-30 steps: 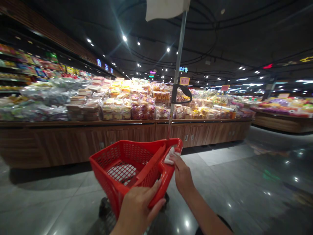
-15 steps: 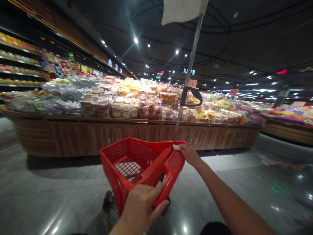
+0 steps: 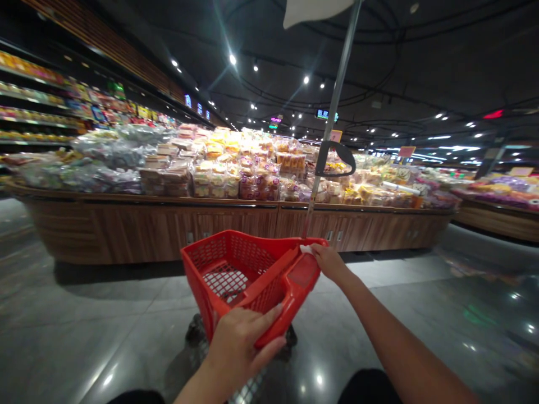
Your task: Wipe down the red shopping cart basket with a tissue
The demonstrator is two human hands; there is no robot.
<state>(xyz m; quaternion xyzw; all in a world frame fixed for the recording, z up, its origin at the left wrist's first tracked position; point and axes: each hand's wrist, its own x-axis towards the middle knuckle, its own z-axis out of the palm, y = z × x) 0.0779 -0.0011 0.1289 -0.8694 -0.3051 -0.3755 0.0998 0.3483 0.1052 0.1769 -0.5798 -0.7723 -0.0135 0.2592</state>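
Note:
A red plastic shopping basket [image 3: 269, 279] with a mesh wall and mesh floor sits on a small wheeled cart, seen low in the middle of the view. My left hand [image 3: 242, 342] is wrapped around its near red handle [image 3: 295, 297]. My right hand [image 3: 330, 264] rests at the far right corner of the rim, pinching a white wipe [image 3: 306, 248], which is mostly hidden by my fingers. Behind that corner rises a metal pole [image 3: 333, 120] with a black loop handle [image 3: 337, 159] and a white flag [image 3: 315, 8] at its top.
Ahead stands a long wooden display counter [image 3: 236, 224] heaped with bagged baked goods. Stocked shelves [image 3: 37, 106] line the left side, and another counter [image 3: 501, 221] stands at the right. Polished grey floor tiles [image 3: 105, 320] surround the cart.
My right hand has slid along the basket from its handle to the far corner of the rim, with the wipe now mostly covered. The basket sits further right and the view has turned slightly.

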